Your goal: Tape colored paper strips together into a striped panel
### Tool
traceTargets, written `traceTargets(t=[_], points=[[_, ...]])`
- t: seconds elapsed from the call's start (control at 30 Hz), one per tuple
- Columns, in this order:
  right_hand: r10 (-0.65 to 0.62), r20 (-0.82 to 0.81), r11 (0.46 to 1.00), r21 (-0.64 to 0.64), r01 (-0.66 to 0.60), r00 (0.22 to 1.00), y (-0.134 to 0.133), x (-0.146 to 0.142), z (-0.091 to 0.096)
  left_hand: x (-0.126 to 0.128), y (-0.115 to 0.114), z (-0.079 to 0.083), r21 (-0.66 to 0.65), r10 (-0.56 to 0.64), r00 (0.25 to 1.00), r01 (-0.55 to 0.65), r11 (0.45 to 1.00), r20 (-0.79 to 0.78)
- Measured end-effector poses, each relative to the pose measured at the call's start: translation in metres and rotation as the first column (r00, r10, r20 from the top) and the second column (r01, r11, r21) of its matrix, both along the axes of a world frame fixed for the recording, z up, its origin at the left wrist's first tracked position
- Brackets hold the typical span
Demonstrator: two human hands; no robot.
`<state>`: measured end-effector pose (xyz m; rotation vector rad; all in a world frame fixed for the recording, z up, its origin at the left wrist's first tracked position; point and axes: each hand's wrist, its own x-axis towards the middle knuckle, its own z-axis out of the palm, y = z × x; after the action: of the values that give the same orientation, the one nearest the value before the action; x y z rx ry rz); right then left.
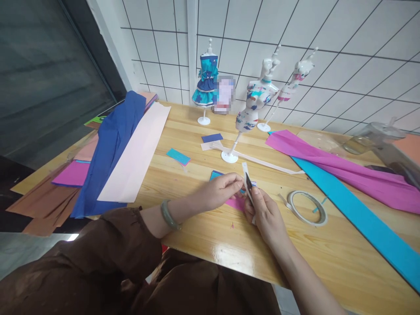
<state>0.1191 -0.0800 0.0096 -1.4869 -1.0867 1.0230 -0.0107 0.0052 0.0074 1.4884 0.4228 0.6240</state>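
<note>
Head view: white strip (245, 168) between fingers (233, 178)

Single head-worn view, looking forward and down, close over wooden table (203, 236)

The left hand (219, 190) and right hand (266, 215) meet, fingertips pinched together.

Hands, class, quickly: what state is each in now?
Left hand: shut, pinching the paper strip.
Right hand: shut, gripping the same strip.
</note>
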Motion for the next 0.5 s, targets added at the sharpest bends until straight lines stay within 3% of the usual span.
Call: traceTargets(t=[0.2,0.33,0.5], points=[[-0.009,0.066,0.999,-0.035,0.011,0.998,-0.002,0.002,0.005,-0.004,-0.005,0.008,0.208,0.08,0.992,-0.059,0.976,-0.094],[0.024,0.081,0.999,-0.044,-0.02,0.996,-0.004,0.001,0.004,-0.004,0.0,0.008,0.104,0.182,0.981,-0.174,0.979,-0.066],[0.057,0.183,0.998,-0.046,-0.049,0.981,-0.004,-0.001,0.005,-0.004,0.006,0.008,-0.054,0.18,0.983,-0.181,0.982,-0.037]])
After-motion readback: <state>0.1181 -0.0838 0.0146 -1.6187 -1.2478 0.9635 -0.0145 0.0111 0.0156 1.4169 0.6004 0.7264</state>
